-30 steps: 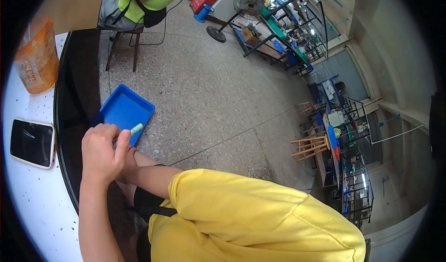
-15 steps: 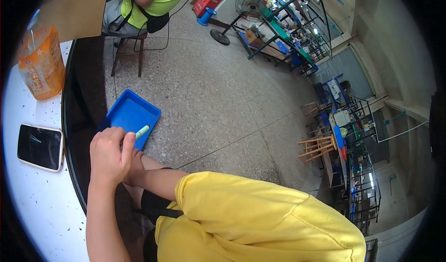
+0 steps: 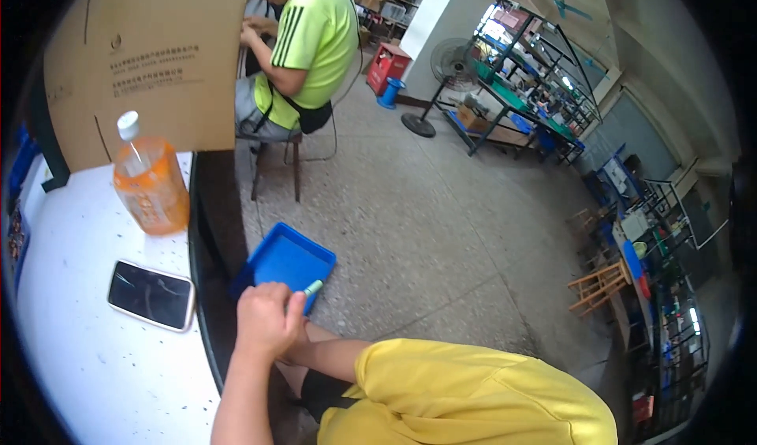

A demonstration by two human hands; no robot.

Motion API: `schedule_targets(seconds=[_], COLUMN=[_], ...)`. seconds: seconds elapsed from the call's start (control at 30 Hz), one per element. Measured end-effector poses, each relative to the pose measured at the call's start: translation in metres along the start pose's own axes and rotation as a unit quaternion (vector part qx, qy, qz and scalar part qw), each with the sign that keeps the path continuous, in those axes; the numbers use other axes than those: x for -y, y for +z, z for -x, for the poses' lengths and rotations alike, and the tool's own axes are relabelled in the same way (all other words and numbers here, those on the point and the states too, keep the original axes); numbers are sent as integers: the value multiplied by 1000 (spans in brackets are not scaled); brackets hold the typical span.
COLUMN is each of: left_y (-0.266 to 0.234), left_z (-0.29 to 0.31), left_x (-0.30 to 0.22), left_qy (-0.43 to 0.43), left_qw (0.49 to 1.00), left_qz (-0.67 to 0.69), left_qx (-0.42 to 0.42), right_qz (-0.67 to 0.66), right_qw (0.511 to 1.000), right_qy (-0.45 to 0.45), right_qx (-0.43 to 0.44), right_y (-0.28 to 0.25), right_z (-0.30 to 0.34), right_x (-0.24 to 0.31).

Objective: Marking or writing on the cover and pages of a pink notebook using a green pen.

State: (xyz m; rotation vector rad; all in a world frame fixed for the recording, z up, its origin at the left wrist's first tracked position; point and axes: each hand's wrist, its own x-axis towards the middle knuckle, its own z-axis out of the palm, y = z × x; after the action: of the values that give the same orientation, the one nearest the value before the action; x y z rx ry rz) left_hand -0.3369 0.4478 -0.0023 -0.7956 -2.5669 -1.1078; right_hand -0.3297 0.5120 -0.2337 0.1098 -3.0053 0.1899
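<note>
My left hand (image 3: 268, 319) is closed, its fingers curled and its thumb up. A short pale green stick-like thing (image 3: 313, 288) pokes out past the thumb and appears gripped in this hand; its other end is hidden. My right hand (image 3: 298, 336) lies mostly behind the left one, against it, so its fingers do not show. Beyond both hands, a shallow blue tray (image 3: 290, 257) is seen lower down, over the speckled floor. To the left, on the white tabletop (image 3: 71, 303), lies a phone (image 3: 151, 295) with a dark screen and pale case.
An orange-labelled bottle (image 3: 152, 186) with a white cap stands near a large cardboard sheet (image 3: 158, 66). Past it a person in a lime shirt (image 3: 319, 43) sits on a stool. A standing fan (image 3: 451, 66), a red box (image 3: 387, 68) and workbenches (image 3: 512, 102) are farther off.
The view has tilted up and turned left, so everything sits lower and farther right, and more of the seated person and cardboard shows. My hands keep nearly the same pose.
</note>
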Motion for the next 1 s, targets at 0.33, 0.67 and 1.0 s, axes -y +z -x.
schedule_targets(seconds=[0.33,0.67,1.0], left_y=[6,-1,-1], left_z=[3,1,1], left_x=[6,6,0], left_qy=[-19,-5,5], left_qw=[1000,999,999], left_qz=[2,-36,-25], left_qx=[-20,1,-46], right_qz=[-21,-11,-8], right_qw=[1000,995,995], right_qy=[5,32,31], right_qx=[-11,90,92], right_y=[20,20,28], right_z=[6,11,9], right_x=[-15,-14,-16])
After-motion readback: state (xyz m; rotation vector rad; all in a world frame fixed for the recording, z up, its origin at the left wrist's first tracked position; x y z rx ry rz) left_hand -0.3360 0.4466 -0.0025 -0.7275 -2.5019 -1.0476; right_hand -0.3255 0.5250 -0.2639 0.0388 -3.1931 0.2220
